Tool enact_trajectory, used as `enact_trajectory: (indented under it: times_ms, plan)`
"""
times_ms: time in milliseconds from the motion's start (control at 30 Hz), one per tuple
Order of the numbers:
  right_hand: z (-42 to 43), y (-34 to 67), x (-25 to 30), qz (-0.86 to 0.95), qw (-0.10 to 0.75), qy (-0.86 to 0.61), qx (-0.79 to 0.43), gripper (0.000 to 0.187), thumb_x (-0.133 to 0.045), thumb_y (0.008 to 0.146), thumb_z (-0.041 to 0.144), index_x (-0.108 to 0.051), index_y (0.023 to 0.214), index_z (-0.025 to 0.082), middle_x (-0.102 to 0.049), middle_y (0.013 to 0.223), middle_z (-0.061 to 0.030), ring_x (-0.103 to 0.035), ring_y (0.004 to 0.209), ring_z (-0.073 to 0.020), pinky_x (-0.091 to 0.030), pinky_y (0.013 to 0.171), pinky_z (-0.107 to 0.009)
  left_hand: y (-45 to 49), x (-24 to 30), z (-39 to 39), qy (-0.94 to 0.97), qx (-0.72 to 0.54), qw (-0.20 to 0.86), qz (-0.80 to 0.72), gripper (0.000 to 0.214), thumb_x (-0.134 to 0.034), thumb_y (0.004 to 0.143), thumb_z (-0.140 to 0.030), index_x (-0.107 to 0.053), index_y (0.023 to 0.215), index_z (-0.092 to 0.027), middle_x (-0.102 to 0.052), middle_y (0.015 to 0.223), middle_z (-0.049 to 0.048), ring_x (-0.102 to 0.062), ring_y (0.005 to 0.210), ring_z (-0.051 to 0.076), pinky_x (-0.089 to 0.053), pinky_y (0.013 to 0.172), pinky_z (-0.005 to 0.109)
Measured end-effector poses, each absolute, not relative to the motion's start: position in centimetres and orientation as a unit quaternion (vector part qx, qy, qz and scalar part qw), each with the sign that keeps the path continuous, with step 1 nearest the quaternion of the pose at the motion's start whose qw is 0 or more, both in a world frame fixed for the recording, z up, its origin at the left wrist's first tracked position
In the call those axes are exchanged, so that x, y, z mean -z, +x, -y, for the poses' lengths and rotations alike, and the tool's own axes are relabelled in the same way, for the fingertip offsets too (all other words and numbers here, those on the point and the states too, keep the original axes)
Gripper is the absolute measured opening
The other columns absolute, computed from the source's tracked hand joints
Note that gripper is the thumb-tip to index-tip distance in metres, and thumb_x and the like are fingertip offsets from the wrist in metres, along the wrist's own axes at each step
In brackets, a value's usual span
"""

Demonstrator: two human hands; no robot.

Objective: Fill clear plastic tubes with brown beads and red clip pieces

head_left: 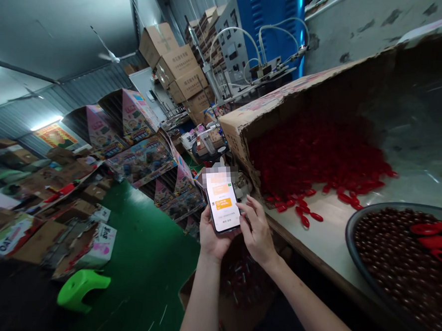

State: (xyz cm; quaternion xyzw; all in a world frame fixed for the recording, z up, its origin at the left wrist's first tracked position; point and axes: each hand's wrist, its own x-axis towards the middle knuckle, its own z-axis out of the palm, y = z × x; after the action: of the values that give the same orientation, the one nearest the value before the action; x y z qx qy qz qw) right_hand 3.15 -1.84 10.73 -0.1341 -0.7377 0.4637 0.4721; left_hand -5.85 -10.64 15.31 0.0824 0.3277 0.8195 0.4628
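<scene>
A smartphone (224,210) with a lit screen showing orange message bubbles rests upright in my left hand (212,238), whose fingers wrap round its lower edge and back. My right hand (257,231) is at the phone's right side, its fingers apart and bent, with the fingertips at the screen's edge. Whether they touch the glass I cannot tell. Below my hands, a cardboard box (191,287) holds small wrapped pieces, partly hidden by my forearms.
To the right, a torn carton (237,134) spills red plastic pieces (317,154) onto the table (328,234). A dark basin (352,227) holds brown balls. A blue machine (268,18) stands behind; a green stool (82,289) sits on the green floor at left.
</scene>
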Motion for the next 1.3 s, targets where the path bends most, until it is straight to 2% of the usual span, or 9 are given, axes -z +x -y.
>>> enact_trajectory:
  times_ms: [267,433,633,933,1300]
  plan:
    - [2.2,4.3,-10.5,0.729,0.503,-0.091,-0.454,0.025,-0.048,0.087,0.015,-0.062,0.106,0.023,-0.042,0.135,-0.0095,-0.043,0.127,-0.0247,-0.038,0.105,-0.046,-5.6,-15.8,10.4,0.101,-0.813,0.470,-0.327,0.056,-0.044,0.085,-0.049,-0.055,0.126,-0.011,-0.067,0.112,0.0189,-0.063,0.103,0.034,-0.049,0.087,0.051]
    - [2.6,5.1,-10.6,0.769,0.483,-0.055,-0.415,0.029,-0.054,0.083,0.018,-0.069,0.105,0.029,-0.032,0.146,-0.0036,-0.040,0.130,-0.0279,-0.038,0.105,-0.048,-5.4,-16.1,9.7,0.077,-0.833,0.444,-0.321,0.051,-0.045,0.086,-0.043,-0.057,0.123,-0.011,-0.069,0.109,0.0158,-0.064,0.102,0.033,-0.049,0.088,0.050]
    - [2.7,5.0,-10.3,0.793,0.476,-0.039,-0.377,0.033,-0.058,0.082,0.021,-0.069,0.110,0.035,-0.021,0.152,0.0014,-0.032,0.135,-0.0313,-0.034,0.107,-0.051,-5.4,-16.2,9.5,0.062,-0.813,0.482,-0.320,0.052,-0.043,0.085,-0.048,-0.059,0.119,-0.012,-0.068,0.109,0.0170,-0.065,0.098,0.033,-0.053,0.079,0.051]
    - [2.5,4.9,-10.2,0.798,0.470,-0.045,-0.375,0.034,-0.057,0.083,0.021,-0.068,0.112,0.034,-0.021,0.152,0.0006,-0.030,0.136,-0.0318,-0.034,0.106,-0.052,-5.8,-15.6,9.5,0.064,-0.812,0.486,-0.317,0.051,-0.043,0.085,-0.049,-0.060,0.116,-0.012,-0.068,0.108,0.0172,-0.064,0.101,0.034,-0.052,0.081,0.054]
    - [2.5,4.6,-9.8,0.797,0.473,-0.045,-0.373,0.032,-0.057,0.083,0.020,-0.070,0.109,0.033,-0.022,0.152,0.0000,-0.031,0.135,-0.0312,-0.034,0.106,-0.052,-6.0,-15.3,9.5,0.059,-0.815,0.483,-0.314,0.049,-0.044,0.085,-0.047,-0.061,0.115,-0.011,-0.068,0.109,0.0171,-0.064,0.100,0.034,-0.053,0.080,0.052]
